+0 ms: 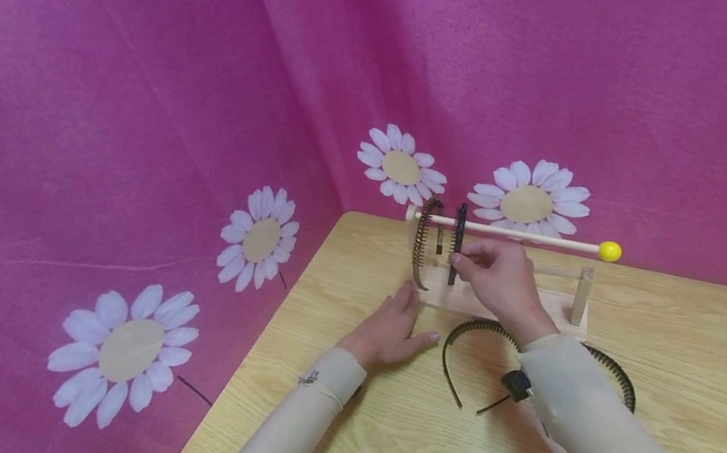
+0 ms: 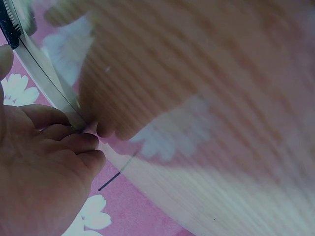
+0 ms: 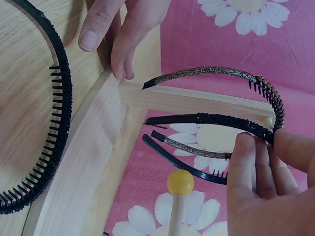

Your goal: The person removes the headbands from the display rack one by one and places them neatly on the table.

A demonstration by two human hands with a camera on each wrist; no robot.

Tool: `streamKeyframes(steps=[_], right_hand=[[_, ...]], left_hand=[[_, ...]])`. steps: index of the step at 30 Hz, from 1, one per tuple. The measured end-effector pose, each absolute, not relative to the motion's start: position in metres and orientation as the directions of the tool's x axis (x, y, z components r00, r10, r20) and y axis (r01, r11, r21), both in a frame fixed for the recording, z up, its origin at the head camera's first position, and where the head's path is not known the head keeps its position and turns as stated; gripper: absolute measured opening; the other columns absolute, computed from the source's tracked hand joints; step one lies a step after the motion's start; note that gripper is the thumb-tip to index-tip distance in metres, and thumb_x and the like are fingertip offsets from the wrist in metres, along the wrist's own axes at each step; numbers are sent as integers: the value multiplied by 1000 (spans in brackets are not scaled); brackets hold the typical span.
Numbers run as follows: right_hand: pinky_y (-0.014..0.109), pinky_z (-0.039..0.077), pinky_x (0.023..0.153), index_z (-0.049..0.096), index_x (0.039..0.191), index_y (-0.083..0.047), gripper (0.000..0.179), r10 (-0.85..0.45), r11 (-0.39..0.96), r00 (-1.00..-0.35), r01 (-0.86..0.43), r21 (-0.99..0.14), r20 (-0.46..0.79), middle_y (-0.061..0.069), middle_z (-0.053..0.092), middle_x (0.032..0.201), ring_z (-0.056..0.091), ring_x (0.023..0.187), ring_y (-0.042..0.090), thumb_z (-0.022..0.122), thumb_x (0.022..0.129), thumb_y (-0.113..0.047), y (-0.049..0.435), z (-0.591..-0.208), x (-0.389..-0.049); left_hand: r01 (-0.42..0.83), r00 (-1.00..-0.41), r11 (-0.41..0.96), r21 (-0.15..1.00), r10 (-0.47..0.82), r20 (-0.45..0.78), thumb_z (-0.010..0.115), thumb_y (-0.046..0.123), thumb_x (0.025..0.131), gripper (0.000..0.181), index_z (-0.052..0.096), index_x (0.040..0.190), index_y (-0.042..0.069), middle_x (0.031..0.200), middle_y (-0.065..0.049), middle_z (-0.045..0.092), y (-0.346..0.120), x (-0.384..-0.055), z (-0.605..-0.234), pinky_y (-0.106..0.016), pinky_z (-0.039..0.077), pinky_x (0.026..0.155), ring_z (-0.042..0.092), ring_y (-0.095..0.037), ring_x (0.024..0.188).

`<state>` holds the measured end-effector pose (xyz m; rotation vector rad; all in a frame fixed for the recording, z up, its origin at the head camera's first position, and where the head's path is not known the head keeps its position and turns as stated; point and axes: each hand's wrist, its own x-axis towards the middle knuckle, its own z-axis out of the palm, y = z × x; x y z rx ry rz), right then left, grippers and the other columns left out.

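Observation:
A wooden headband stand (image 1: 581,299) has a long upper rod (image 1: 535,238) tipped with a yellow ball (image 1: 609,252). Near the rod's left end hangs a bronze glittery toothed headband (image 1: 420,240). Just to its right, a black toothed headband (image 1: 458,234) hangs over the rod. My right hand (image 1: 504,280) pinches this black band between thumb and fingers, seen closely in the right wrist view. My left hand (image 1: 385,330) lies at the base's front left corner, fingers fairly straight and touching the wood.
Below my right forearm, a dark toothed headband (image 1: 457,342) lies on the wooden table (image 1: 400,441). Another toothed band (image 1: 620,374) shows right of the forearm, partly hidden by the sleeve. Pink cloth with white flowers (image 1: 527,204) hangs behind and left of the table.

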<state>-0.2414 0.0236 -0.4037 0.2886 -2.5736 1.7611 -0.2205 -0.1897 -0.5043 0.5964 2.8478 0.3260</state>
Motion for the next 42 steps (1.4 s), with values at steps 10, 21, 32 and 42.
streamKeyframes(steps=[10,21,32,42], right_hand=[[41,56,80,74,108,-4,19,-146,358,-977,-197,-913,154,12,75,95,71,86,25,69,97,-18,29,-395,-239],[41,55,83,74,110,-3,21,-136,316,-974,-216,-924,181,11,75,104,70,91,24,68,98,-19,34,-393,-240],[31,54,76,74,109,-3,22,-120,290,-967,-252,-923,226,12,75,96,68,86,20,68,98,-21,40,-381,-238],[23,55,73,74,106,-2,20,-71,223,-971,-240,-945,230,11,75,96,70,79,14,70,97,-19,44,-368,-234]], left_hand=[[369,-897,894,254,414,-153,40,61,101,93,8,158,-5,164,-27,3,-189,-222,-504,-40,13,122,9,-32,152],[347,-899,896,278,402,-173,41,60,102,92,7,157,-5,165,-23,-2,-190,-220,-506,-39,10,122,6,-31,152],[346,-901,904,252,395,-178,39,64,101,94,3,159,-2,166,-23,0,-190,-221,-507,-38,10,122,8,-31,152],[347,-901,902,255,396,-175,40,63,101,94,5,158,-3,166,-23,-1,-189,-222,-507,-38,11,122,8,-31,152]])
